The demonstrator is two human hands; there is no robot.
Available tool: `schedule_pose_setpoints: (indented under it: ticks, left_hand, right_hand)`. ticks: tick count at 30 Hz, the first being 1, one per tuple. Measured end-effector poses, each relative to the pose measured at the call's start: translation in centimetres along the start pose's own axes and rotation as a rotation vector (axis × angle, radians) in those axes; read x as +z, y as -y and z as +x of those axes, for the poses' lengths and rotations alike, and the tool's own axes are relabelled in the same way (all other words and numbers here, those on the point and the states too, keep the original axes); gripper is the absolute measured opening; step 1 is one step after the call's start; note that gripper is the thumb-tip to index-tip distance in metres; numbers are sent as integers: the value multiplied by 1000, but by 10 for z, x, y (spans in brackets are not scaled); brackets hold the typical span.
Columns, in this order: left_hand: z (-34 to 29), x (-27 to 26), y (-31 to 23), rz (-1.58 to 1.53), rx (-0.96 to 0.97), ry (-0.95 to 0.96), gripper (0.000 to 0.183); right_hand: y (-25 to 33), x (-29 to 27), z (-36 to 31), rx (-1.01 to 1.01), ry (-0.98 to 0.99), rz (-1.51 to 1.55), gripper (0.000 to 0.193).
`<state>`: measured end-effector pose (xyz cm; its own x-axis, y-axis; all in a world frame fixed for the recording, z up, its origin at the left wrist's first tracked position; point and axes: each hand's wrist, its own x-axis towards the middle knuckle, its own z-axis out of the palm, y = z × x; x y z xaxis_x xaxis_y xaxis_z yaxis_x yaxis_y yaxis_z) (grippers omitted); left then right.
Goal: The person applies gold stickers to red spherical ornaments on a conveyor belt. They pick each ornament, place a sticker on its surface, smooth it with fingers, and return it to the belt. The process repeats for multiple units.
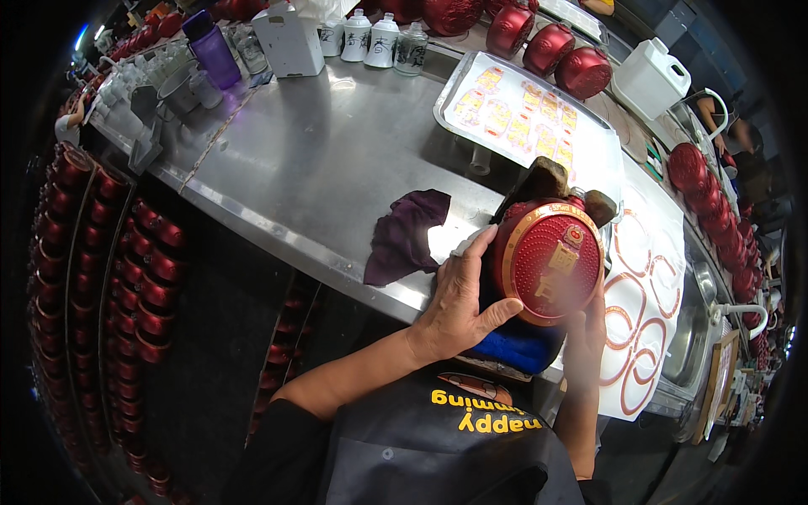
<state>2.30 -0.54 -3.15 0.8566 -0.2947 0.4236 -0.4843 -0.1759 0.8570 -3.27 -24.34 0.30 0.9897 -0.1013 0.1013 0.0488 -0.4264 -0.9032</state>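
A round, flat-faced red bottle (539, 290) with a studded front, a gold ring band and gold character decals leans in a rest, its small neck at the top. My left hand (454, 299) presses along its left side, fingers extended up the edge and thumb out over the lower rim. Around the lower right side is my right hand (584, 332), blurred, its fingers partly hidden behind the rim. Dark worn blocks (540, 181) of the rest show behind the neck, and a blue pad (522, 347) lies beneath. A crumpled dark purple cloth (407, 236) lies left of my left hand.
Beyond the bottle, a metal tray (441, 108) bears gold-and-red decals. A white sheet with copper-coloured rings (620, 324) lies at right, beside a sink (700, 337). White bottles (383, 42), a purple bottle (212, 52) and a white jug (650, 80) stand farther back. Racked red bottles (151, 269) fill the left.
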Motion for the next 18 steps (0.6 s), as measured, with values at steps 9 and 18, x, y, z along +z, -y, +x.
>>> schedule_pose_setpoints:
  ticks: [9,18]
  left_hand:
    - [-38,-3,-28,444,274,39,81]
    - [34,-34,-31,427,282,163,84]
  right_hand:
    - [4,1,-1,-44,32,100,92]
    - [8,-12,4,-61,121,189,110]
